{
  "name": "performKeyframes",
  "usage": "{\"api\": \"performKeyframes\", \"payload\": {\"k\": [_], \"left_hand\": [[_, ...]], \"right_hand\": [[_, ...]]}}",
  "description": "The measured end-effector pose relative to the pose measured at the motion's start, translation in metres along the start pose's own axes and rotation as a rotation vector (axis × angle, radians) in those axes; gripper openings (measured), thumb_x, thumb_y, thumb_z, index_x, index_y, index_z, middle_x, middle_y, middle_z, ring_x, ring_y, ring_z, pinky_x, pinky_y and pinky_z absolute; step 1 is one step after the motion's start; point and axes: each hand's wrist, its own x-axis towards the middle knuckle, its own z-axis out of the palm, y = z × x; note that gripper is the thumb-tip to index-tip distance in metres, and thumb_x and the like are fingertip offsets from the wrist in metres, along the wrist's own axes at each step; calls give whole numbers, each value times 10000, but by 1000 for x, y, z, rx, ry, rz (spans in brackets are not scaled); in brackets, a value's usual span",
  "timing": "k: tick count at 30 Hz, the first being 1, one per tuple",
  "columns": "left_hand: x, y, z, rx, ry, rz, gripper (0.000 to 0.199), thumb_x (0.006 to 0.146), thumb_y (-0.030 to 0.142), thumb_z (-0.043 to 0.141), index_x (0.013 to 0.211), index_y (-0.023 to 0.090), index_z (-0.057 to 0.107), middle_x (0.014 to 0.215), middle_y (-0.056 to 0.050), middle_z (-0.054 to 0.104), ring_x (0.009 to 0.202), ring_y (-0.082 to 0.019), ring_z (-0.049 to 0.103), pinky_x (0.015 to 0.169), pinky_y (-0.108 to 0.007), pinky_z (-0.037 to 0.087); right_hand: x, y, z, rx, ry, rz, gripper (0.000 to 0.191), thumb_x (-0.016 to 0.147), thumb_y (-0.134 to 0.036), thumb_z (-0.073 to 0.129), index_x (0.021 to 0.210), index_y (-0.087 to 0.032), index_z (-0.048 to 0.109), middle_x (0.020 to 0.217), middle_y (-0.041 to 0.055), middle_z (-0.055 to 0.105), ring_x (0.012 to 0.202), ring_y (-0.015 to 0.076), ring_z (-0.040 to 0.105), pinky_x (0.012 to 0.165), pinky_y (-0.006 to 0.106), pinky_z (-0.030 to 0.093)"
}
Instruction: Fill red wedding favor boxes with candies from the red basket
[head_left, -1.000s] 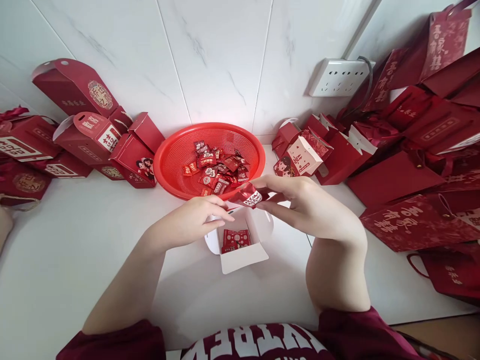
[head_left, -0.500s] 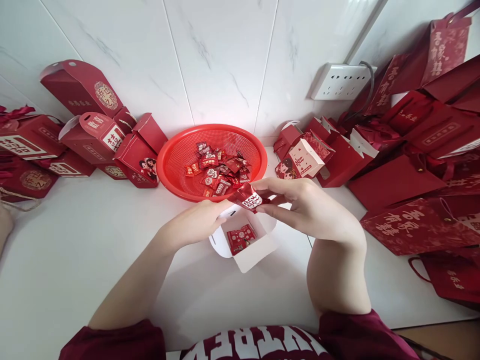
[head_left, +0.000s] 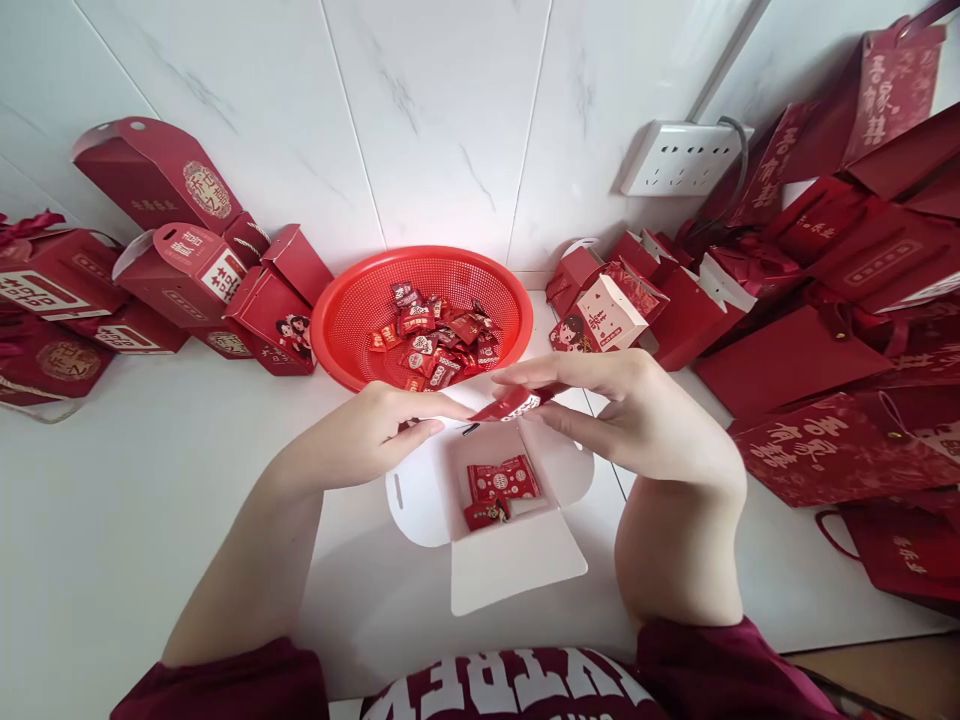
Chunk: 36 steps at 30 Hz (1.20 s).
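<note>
The right hand point(head_left: 626, 425) had its grip closed on a red packet point(head_left: 514, 404), pinched between thumb and fingers. The packet was held above the far edge of an open white box point(head_left: 519, 562), just short of the red basket point(head_left: 336, 330). The left hand point(head_left: 371, 440) was at the far flap, left of the packet; whether its grip was pinching the card or only resting there could not be told.

The box stood on the worktop point(head_left: 187, 500) with its near, left and right flaps spread outward. Inside lay a larger red packet point(head_left: 504, 479) and, on its near side, a smaller one point(head_left: 486, 514). Loose packets point(head_left: 442, 345) lay in the basket.

The step in hand was judged to be control of the held packet over the box opening. Sound practice called for the left hand to steady the far flap, since light card was likely to slide or tip. The right grip needed to stay light and near the packet's ends, keeping the wrapper uncrushed. Clearance from the far rim was the main point of care: a low pass could have caught the wrapper on the card.
</note>
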Motion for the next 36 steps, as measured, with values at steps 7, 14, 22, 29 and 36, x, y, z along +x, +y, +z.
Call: {"api": "performKeyframes", "payload": {"k": [7, 14, 22, 29, 36], "left_hand": [[-6, -2, -1, 8, 55, -14, 345, 961, 196, 497, 1196, 335, 708, 697, 74, 635, 522, -64, 389, 535, -188, 331], [-5, -1, -1, 27, 23, -76, 366, 960, 214, 477, 1232, 350, 680, 688, 66, 596, 557, -80, 434, 569, -201, 356], [-10, 11, -3, 78, 22, -21, 366, 972, 169, 407, 1123, 301, 712, 874, 31, 691, 742, -109, 580, 705, -222, 419], [1, 1, 3, -1, -59, 1, 342, 937, 152, 424, 940, 243, 753, 913, 22, 727, 773, -120, 622, 742, -226, 453], [9, -14, 3, -15, -180, -80, 399, 972, 283, 409, 1257, 298, 689, 1199, 0, 719, 1043, -191, 666, 900, -264, 486]], "right_hand": [[7, 2, 3, 91, 21, -223, 231, 912, -17, 534, 895, -187, 689, 977, 59, 742, 1010, 186, 693, 867, 354, 576], [9, 1, 3, 60, 16, -249, 205, 934, -63, 561, 970, -210, 698, 1059, 70, 719, 1022, 179, 675, 846, 334, 574], [7, -2, 4, 110, -71, -243, 197, 949, -98, 557, 1037, -217, 687, 1054, 59, 723, 1024, 181, 677, 875, 350, 572], [14, 3, 11, 46, -218, -143, 192, 920, -134, 626, 1098, -199, 663, 1057, 36, 735, 929, 158, 685, 817, 303, 554], [15, 17, 21, -170, -81, 81, 153, 929, -149, 573, 1029, -205, 673, 1022, 33, 728, 925, 182, 680, 799, 320, 533]]}}
